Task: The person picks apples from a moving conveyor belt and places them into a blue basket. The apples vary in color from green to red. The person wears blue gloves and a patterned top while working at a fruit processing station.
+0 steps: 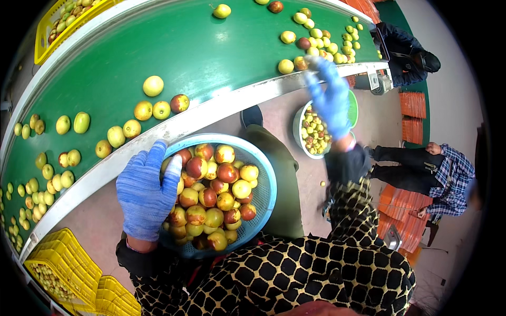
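My left hand (147,193), in a blue knit glove, grips the rim of a round blue plastic basket (272,185), its thumb over the inner side. Green-and-red jujubes (207,197) fill most of the basket, which rests by my lap against the conveyor's edge. My right hand (331,100), gloved alike and blurred by motion, reaches over the pale metal side rail (237,98) of a green conveyor belt (189,51). Its fingers are apart, with no fruit visible between them. Just beyond the fingertips lies a cluster of yellow-green jujubes (319,42).
Below my right forearm, a pale tub (298,136) of jujubes stands on the floor beside a green basin (353,108). Yellow crates (67,256) sit at lower left; another yellow crate (41,43) is beyond the belt. Two people are at right, near orange crates (413,104).
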Demonstrator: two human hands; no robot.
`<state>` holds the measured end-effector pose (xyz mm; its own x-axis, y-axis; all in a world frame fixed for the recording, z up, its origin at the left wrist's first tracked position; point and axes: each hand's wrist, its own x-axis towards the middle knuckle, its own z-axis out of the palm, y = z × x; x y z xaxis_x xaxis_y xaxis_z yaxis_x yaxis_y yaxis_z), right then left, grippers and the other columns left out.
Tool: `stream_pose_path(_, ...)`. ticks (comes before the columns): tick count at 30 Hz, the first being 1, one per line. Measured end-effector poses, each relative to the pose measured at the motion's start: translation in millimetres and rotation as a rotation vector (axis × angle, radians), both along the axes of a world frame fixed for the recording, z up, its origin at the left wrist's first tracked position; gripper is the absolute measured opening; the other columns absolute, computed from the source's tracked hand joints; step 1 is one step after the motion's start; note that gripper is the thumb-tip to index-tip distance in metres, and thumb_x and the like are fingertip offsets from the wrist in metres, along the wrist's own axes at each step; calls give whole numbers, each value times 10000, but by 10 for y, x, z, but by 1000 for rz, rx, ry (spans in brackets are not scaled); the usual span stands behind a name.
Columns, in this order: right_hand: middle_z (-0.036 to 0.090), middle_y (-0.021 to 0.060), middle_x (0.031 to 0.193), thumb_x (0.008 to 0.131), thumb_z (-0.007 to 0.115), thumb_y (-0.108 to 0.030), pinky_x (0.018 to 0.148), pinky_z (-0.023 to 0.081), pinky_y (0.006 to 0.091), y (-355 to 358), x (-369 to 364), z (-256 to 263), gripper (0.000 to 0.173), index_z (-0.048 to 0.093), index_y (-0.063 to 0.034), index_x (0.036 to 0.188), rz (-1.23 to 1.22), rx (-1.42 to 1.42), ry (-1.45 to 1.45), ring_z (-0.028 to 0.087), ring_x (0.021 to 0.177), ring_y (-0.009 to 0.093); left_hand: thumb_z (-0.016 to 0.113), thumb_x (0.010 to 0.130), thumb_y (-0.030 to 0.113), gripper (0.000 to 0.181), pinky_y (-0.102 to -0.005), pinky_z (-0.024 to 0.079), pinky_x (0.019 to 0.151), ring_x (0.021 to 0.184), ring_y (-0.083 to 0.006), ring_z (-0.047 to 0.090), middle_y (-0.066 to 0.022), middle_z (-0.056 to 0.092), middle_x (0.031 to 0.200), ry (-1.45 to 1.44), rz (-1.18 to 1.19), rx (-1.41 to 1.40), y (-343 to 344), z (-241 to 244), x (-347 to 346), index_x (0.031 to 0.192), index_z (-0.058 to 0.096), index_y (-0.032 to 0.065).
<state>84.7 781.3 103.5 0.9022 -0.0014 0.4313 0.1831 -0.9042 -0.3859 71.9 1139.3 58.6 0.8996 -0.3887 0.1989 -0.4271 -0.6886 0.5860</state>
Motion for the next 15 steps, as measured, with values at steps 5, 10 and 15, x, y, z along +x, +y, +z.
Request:
stream_pose_path(5,657,156,1015,821,651,-305,803,504,421,-1061,488,-95,374,629,-132,1152,-139,-573,593,643,886,336,662,838,174,298,-412,504,707,776,-329,634,-166,653,868,95,-53,-4,-187,-57,78,1068,626,-12)
stream_pose_path(10,671,141,954,791,662,-283,793,510,390,-905,779,-97,329,644,-120,1076,-254,-392,610,654,873,298,662,835,175,293,-407,503,693,761,-321,630,-160,649,852,126,-26,5,-53,-23,77,1059,626,-10)
stream_pose_path(15,669,52,908,847,636,-240,689,514,266,-1026,967,-18,333,628,-61,1127,-271,359,347,637,771,130,666,828,171,291,-401,490,656,716,-309,612,-140,620,796,142,-41,19,-9,-23,93,1052,617,-8)
